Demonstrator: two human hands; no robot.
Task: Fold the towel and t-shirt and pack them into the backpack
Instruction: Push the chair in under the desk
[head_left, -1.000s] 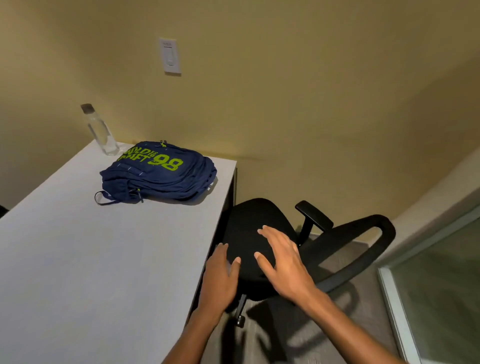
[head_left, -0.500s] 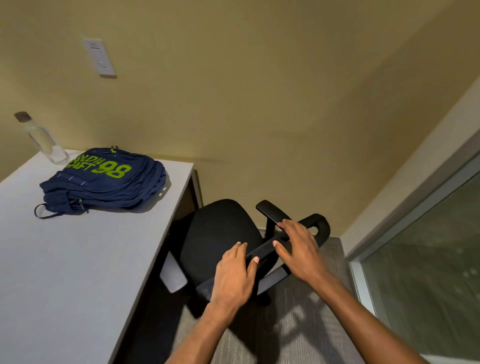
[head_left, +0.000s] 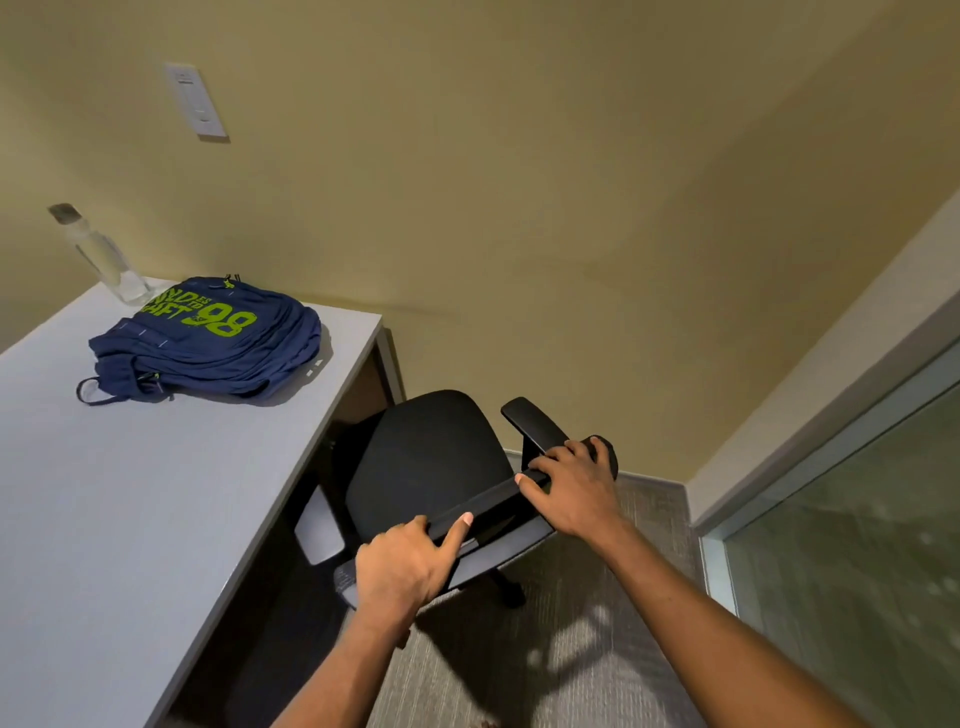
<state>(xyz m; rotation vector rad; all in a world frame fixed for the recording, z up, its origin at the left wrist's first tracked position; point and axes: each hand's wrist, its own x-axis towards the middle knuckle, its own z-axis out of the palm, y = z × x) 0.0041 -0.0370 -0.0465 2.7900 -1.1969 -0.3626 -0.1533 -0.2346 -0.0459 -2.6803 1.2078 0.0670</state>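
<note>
A navy backpack with lime-green lettering lies flat at the far end of the white table. No towel or t-shirt shows in this view. A black office chair stands to the right of the table. My left hand grips the top edge of the chair's backrest, fingers curled over it. My right hand grips the same backrest edge further right, close to the armrest.
A clear water bottle stands at the table's far left corner by the yellow wall. A light switch is on the wall. A glass partition runs along the right; grey carpet lies under the chair.
Both hands went from hovering over the chair to gripping its backrest. The view swung back left, and the chair now sits turned, a little out from the table.
</note>
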